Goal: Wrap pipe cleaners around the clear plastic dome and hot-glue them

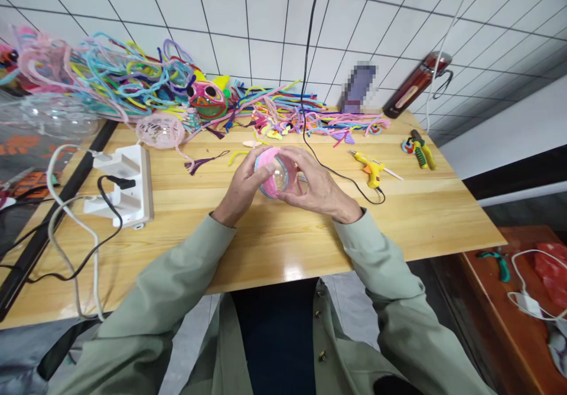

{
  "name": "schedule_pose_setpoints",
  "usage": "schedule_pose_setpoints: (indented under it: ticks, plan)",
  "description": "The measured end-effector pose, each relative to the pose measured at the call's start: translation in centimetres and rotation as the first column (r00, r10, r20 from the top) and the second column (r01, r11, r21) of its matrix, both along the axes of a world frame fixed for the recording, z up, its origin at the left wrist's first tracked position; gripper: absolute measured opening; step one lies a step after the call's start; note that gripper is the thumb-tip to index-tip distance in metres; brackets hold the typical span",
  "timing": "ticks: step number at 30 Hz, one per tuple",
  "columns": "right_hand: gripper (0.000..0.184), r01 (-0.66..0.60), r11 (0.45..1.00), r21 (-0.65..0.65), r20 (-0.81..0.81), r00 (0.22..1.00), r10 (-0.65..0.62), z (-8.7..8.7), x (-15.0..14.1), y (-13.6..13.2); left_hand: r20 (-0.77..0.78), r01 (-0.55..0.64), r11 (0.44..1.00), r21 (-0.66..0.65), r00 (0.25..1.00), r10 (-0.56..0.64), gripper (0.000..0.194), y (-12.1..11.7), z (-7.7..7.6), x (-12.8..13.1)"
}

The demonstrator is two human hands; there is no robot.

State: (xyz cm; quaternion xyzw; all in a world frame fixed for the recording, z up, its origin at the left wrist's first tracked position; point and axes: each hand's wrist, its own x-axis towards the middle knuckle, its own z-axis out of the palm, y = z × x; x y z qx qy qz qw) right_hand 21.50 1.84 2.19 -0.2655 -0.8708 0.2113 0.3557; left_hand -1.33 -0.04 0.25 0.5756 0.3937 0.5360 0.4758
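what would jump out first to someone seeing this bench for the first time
Probably the tangled heap of bright, fuzzy strands at the table's far left, vivid before the white tiled wall. Next comes the round, pink-banded clear piece at the centre, held between the left grip and right grip. The yellow glue gun also stands out, lying to the right.

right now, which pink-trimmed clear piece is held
The pink-and-blue-trimmed one, between left hand and right hand; the pink-netted ball lies by the power strip.
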Motion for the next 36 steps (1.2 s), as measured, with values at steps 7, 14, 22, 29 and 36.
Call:
schedule_pose_setpoints:
  ticks: [7, 14, 22, 29, 36]
  plan:
    - [0.081, 0.012, 1.000, -0.020, 0.004, 1.000, -0.012, -0.1, 0.1, 0.1, -0.009, -0.003, 1.000, 0.007, 1.000, 0.003, 0.061, -0.3, 0.1, 0.2]
    - [0.081, 0.015, 0.999, -0.032, 0.001, 1.000, -0.015, -0.2, 0.0, 0.2, 0.006, 0.022, 1.000, -0.001, 1.000, -0.022, 0.066, 0.0, -0.5, 0.4]
    - [0.088, 0.011, 0.999, -0.048, 0.073, 0.997, -0.007, 0.4, 0.7, 0.3, 0.091, 0.152, 0.974, -0.167, 0.986, -0.138, 0.073, 0.3, -0.5, -0.3]
    - [0.094, -0.050, 0.999, 0.014, 0.132, 0.990, 0.048, 0.0, 0.5, 0.1, 0.124, 0.083, 0.965, -0.250, 0.991, -0.054, 0.055, 0.9, -0.4, -0.8]
    - [0.101, -0.084, 0.995, 0.046, 0.110, 0.991, 0.079, 0.2, 0.0, -0.2, 0.093, 0.097, 0.972, -0.215, 0.993, -0.079, 0.052, 1.0, -0.5, -0.7]
